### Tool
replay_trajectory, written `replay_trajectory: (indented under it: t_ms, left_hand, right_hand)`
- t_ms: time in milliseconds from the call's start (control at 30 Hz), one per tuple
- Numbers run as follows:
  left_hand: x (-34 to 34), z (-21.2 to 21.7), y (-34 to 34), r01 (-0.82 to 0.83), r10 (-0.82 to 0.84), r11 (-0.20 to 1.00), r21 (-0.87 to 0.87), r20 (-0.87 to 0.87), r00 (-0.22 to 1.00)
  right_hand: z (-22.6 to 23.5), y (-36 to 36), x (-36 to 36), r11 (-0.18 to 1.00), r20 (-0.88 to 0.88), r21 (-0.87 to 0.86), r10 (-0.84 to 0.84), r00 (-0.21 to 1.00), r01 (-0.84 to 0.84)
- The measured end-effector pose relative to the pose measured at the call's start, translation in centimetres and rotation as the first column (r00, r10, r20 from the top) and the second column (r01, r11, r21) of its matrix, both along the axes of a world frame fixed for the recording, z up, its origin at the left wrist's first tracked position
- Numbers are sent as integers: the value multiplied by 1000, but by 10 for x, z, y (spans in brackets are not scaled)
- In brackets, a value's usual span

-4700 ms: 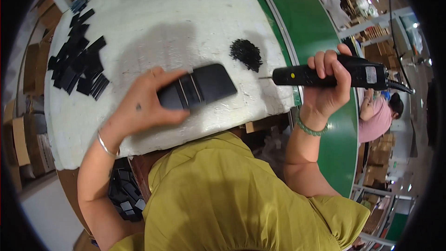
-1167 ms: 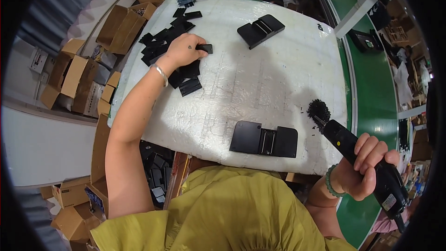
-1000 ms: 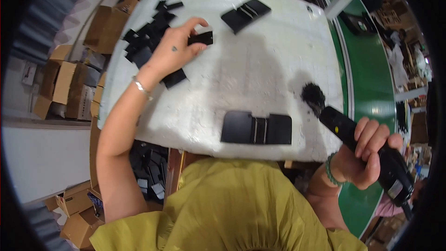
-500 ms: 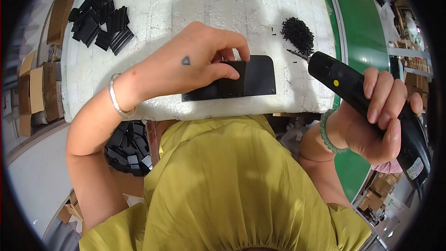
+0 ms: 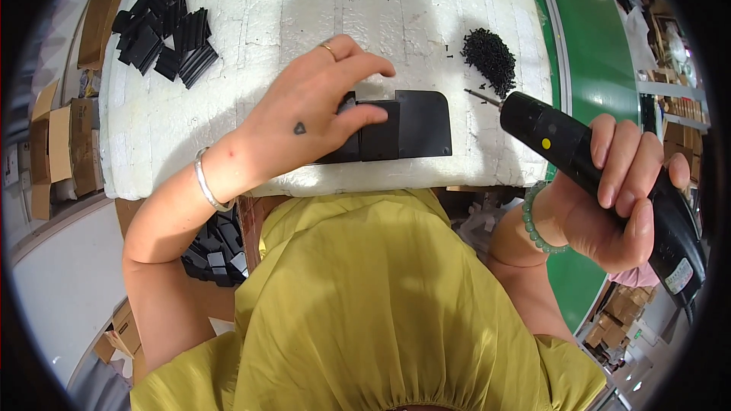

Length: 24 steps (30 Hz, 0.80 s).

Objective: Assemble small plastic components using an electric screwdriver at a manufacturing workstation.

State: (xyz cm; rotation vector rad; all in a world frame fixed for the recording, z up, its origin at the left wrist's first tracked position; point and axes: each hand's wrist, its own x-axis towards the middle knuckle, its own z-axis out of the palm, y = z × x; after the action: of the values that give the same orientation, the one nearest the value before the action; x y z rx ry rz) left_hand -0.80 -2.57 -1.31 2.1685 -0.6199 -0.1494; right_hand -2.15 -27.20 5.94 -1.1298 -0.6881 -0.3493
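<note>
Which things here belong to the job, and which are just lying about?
Seemingly the job:
black electric screwdriver, in the right hand
flat black plastic casing, beneath the left hand
small black screws, heaped
flat black plastic pieces, piled

Seemingly just lying about:
brown cardboard box, left
brown cardboard boxes, lower right

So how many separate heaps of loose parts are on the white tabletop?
2: flat black pieces at the upper left, and small black screws on the right side, by the power screwdriver. Others may lie hidden beyond the picture's upper edge.

black casing [image 5: 424, 125] flat, black power screwdriver [image 5: 560, 137] aslant
</note>
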Motion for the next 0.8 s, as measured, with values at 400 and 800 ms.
replay_trajectory:
  t_ms: [400,800]
  left_hand:
    - [4,-6,1,130,-108,987,96,-210,972]
    - [4,-5,-6,76,-10,984,162,-375,927]
  right_hand:
    - [7,28,-6,983,-19,-128,133,991,-134]
    - [2,64,-2,940,-253,-247,171,952,-235]
